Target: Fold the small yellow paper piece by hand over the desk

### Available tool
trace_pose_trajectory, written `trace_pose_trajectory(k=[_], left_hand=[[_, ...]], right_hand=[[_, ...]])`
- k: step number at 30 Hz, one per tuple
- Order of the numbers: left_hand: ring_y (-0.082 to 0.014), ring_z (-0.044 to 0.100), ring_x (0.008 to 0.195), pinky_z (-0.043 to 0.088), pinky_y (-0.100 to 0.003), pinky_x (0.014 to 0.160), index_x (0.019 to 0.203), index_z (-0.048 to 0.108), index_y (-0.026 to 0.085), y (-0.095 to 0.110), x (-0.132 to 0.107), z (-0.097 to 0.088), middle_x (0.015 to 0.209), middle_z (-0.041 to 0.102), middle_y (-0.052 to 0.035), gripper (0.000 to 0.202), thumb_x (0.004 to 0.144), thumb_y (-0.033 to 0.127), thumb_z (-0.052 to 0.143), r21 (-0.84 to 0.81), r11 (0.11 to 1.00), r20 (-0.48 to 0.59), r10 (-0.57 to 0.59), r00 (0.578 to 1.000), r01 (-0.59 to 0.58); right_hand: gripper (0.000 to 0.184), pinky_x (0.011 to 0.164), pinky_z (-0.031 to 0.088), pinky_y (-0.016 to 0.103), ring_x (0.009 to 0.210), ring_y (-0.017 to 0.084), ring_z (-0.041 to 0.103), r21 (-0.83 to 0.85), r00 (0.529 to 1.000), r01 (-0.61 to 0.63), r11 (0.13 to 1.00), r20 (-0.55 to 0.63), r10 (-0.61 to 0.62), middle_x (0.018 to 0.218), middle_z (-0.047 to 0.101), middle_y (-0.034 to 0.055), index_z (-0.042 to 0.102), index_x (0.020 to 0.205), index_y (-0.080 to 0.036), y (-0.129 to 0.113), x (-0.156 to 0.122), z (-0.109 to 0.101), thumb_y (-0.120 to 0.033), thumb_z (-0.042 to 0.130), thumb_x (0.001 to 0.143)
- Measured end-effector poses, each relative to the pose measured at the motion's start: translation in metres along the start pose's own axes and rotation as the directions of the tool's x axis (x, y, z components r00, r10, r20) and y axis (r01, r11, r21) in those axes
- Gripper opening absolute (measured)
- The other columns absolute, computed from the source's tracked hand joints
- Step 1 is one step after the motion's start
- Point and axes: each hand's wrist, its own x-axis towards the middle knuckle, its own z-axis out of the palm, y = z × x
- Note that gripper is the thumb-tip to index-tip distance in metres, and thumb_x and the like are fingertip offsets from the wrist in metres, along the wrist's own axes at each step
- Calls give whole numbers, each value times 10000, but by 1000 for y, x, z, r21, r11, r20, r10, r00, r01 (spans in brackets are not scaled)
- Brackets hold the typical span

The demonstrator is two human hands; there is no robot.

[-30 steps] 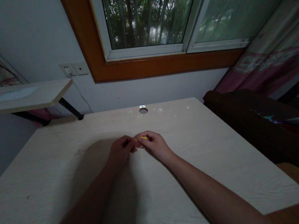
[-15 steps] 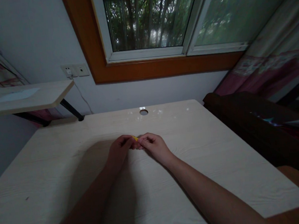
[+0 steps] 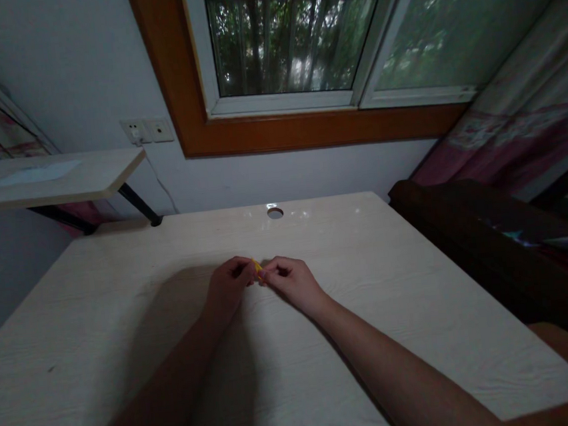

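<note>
Both my hands meet over the middle of a pale wooden desk (image 3: pixel 122 309). My left hand (image 3: pixel 228 288) and my right hand (image 3: pixel 293 282) have their fingers curled and pinched together around a small yellow object (image 3: pixel 258 266). Only a sliver of the yellow object shows between the fingertips, so I cannot make out what it is. Both forearms reach in from the bottom of the view and rest low over the desk.
A round cable hole (image 3: pixel 274 212) sits near the desk's far edge. A small side table (image 3: pixel 49 178) stands at the left against the wall, under a wall socket (image 3: pixel 147 130). A dark wooden bed frame (image 3: pixel 477 234) borders the desk's right side. A window (image 3: pixel 297 37) is ahead.
The yellow object has turned from lying across the right fingers to poking up between both hands' fingertips. The hands stay in the same place; my head has shifted slightly.
</note>
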Motion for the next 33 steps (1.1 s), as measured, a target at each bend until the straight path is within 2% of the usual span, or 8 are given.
trace_pose_trajectory(k=[10,17,26,33], left_hand=[[-111,529,575,419,-211,561,733,687,161,3,-1,0,596,608,14,136,764,271,613,6,1000,8,4,1000,-5],[-124,531,593,428,-230,582,764,683,170,-1,0,-1,624,610,6,200,810,344,597,-32,999,39,42,998,-41],[-114,508,589,411,-232,583,733,654,163,3,-1,0,627,585,11,248,857,354,556,-81,995,67,64,996,-58],[-114,511,595,414,-234,583,763,651,158,2,-1,-1,633,579,8,222,844,353,585,-82,995,77,57,995,-50]], right_hand=[[265,661,459,251,669,137,606,59,999,-25,998,48,22,731,693,30,697,816,-172,-1,1,-3,-413,598,866],[287,681,469,265,692,148,613,97,997,-36,995,67,29,751,692,38,698,843,-178,3,2,-4,-443,591,875],[258,681,467,261,684,144,612,128,996,-39,991,88,28,747,682,30,699,842,-176,3,2,-4,-415,605,870],[279,704,455,255,698,139,598,52,993,-14,999,118,8,736,675,20,713,803,-179,3,2,-8,-419,591,876]])
